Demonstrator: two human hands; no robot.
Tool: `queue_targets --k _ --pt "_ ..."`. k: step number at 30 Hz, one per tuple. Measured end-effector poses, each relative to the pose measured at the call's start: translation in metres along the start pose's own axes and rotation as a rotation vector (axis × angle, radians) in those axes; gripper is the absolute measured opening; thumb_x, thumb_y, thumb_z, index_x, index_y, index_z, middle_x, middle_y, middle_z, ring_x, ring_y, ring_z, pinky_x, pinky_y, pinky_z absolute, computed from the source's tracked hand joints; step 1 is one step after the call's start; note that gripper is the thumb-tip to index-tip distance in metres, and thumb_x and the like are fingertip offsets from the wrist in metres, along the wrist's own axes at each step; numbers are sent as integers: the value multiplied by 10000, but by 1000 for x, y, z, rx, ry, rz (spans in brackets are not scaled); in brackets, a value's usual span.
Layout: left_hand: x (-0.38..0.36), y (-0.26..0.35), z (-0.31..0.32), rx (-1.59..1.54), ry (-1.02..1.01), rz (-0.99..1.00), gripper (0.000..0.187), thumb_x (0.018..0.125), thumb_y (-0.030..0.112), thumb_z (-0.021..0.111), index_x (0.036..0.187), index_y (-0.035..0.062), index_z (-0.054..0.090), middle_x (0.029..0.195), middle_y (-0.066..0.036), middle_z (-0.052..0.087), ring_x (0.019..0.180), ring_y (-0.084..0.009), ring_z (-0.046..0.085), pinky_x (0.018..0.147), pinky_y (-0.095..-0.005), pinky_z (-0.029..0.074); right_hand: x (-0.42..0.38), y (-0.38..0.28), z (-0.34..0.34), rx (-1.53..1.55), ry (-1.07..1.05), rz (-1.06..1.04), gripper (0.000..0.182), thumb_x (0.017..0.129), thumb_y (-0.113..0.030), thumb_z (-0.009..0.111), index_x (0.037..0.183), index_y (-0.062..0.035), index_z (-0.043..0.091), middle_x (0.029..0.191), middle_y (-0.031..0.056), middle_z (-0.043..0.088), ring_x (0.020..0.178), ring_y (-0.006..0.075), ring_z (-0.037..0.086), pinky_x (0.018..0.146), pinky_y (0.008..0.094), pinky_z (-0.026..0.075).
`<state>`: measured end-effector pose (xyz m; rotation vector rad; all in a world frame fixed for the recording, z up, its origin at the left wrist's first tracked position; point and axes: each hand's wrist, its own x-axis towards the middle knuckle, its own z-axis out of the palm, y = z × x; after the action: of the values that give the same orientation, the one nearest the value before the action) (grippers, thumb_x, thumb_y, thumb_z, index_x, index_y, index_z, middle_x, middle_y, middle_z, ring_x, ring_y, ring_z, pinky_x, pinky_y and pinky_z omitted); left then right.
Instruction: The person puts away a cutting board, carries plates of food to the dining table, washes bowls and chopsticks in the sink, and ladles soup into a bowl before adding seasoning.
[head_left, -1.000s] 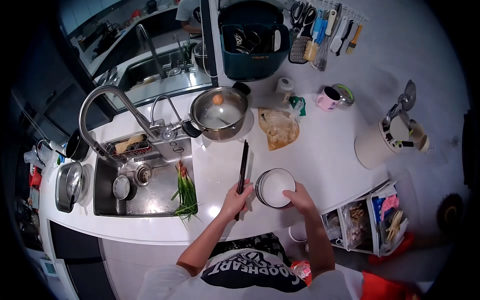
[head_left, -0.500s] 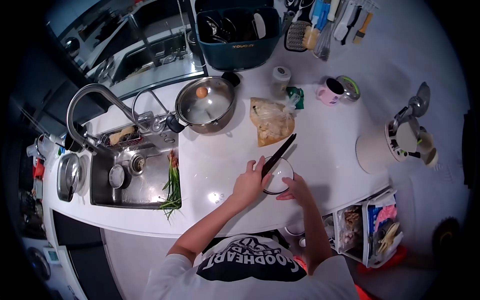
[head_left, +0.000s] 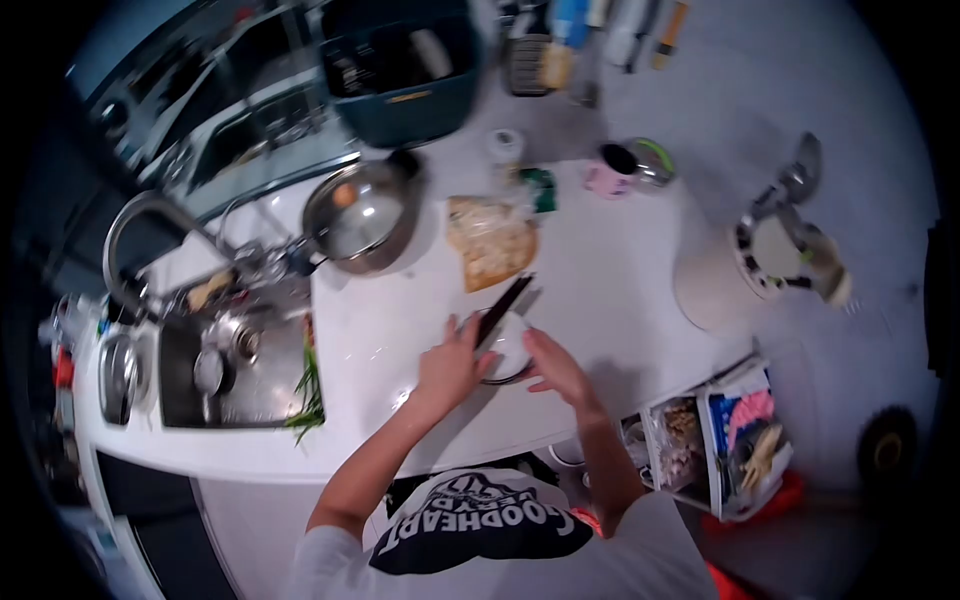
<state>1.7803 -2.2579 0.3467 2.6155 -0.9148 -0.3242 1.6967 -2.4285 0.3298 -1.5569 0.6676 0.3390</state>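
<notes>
Chopsticks (head_left: 506,309) now crossing bowl (head_left: 510,352), formerly beside it; we are clamping them in left hand (head_left: 449,374), placing right hand (head_left: 562,372) at rim, its grip unclear.

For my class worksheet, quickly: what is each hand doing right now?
Left hand: closed on dark chopsticks, over the bowl.
Right hand: at the bowl's right side; blur hides whether it grips.
</notes>
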Motion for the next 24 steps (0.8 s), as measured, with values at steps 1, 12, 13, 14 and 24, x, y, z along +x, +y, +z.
queue_targets --k 1,12,13,14,24 --pt "1 0 0 4 39 26 651 825 416 567 1342 94 338 1270 -287 413 768 -409 633 631 -453 526 -1 -1 -2 -29 1 -21 491 926 -436 378 1303 -126 426 908 50 567 688 106 557 559 284 514" --pt "11 5 -2 -125 -31 -56 818 791 337 645 1403 46 186 1133 -237 518 904 -400 594 758 -470 486 6 29 -67 -91 458 -316 587 890 -415 508 1260 36 446 1064 218 594 968 293 593 855 366 448" --pt "11 1 1 -145 -33 -46 816 790 318 649 1397 29 186 1077 -234 546 854 -382 609 729 -454 496 12 33 -78 -80 564 -347 580 883 -365 536 1280 40 412 1061 217 595 926 286 606 826 363 462" --pt "14 -7 6 -165 -33 -38 814 789 299 654 1392 12 186 1021 -230 574 804 -364 623 700 -437 506 18 32 -95 -69 669 -380 585 876 -315 565 1299 44 379 1058 216 596 884 278 619 797 361 476" --pt "11 -6 -2 -458 -98 -122 679 783 187 657 1313 -64 315 797 -188 643 456 -230 603 465 -330 504 46 -65 -265 359 1387 -653 294 894 -108 479 1113 61 380 741 156 590 539 209 636 398 297 483"
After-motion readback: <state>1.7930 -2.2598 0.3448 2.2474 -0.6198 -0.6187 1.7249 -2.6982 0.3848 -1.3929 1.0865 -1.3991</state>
